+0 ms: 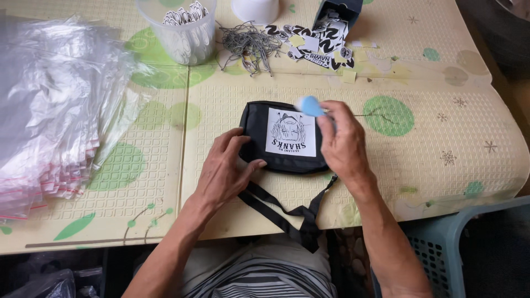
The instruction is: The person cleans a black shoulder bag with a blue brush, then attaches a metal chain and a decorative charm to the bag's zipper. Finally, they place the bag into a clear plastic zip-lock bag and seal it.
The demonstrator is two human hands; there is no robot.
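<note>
The black pouch (287, 138) lies flat on the table (430, 138). The left hand (223, 168) presses its edge steady with open fingers; the right hand (342, 143) pinches a blue tool (310, 105) above it.

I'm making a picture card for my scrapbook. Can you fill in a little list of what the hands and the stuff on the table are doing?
Left hand: rests on the left edge of the black pouch
Right hand: holds a small light blue tool over the pouch
Pouch: lies flat, white picture patch facing up, strap hanging off the table edge
Left side: pile of clear plastic bags
Far side: clear cup of tags, tangle of grey strings, scattered stickers
Table: cream mat with green spots
</note>
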